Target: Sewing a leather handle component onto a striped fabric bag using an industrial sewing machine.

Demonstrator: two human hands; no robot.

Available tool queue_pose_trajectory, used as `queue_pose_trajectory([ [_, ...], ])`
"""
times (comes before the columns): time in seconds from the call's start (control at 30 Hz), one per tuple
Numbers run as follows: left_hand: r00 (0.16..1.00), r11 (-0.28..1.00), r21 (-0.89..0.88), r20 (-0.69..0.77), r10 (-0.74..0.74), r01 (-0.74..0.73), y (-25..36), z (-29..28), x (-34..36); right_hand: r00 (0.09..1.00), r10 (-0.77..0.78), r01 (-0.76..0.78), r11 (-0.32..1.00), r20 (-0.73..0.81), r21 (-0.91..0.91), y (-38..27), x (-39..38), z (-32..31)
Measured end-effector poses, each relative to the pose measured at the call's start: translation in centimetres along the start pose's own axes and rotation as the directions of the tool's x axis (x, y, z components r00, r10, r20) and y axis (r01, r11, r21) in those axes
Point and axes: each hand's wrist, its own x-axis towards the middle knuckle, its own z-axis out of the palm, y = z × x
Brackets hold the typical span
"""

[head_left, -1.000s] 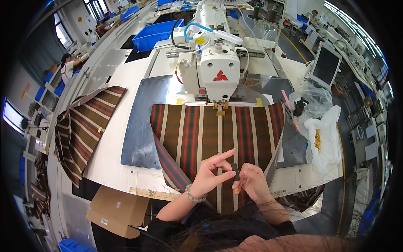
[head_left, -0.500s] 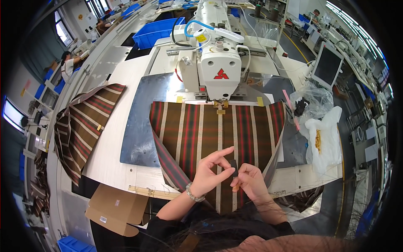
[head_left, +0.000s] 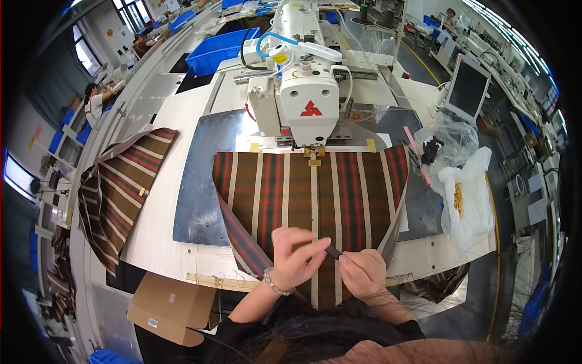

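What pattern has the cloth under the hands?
Brown cloth with red, dark green and cream stripes, head view.

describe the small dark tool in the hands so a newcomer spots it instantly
Start at the white sewing machine; below it lies a brown-and-red striped fabric panel. At its near edge, left hand and right hand meet over a short dark stick, the only slim black thing on the cloth.
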Motion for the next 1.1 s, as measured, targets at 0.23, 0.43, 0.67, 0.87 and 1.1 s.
queue_pose_trajectory([
  [0.23,0.818,0.721,0.385,0.281,0.503,-0.576,0.2,-1.4,-2.0,0.993,-0.106,0.112,0.974,0.042,-0.197,-1.2,-0.3,-1.1],
  [0.43,0.824,0.789,0.266,0.309,0.475,-0.554,-0.3,-1.2,-0.3,0.988,-0.09,0.112,0.979,0.126,-0.173,-1.2,-0.6,-1.6],
  [0.67,0.87,0.845,0.25,0.284,0.402,-0.472,-1.7,-2.3,-1.3,0.987,0.054,-0.13,0.834,-0.154,-0.537,6.6,-3.0,-5.8],
  [0.87,0.912,0.856,0.335,0.262,0.316,-0.394,-3.3,-2.8,-2.2,0.709,0.539,-0.7,0.615,-0.454,-0.363,19.5,-5.6,-15.8],
  [1.1,0.955,0.914,0.287,0.16,0.248,-0.286,-2.8,-2.1,-1.9,0.697,0.711,-0.522,0.593,0.094,-0.614,27.7,-10.7,-16.9],
])
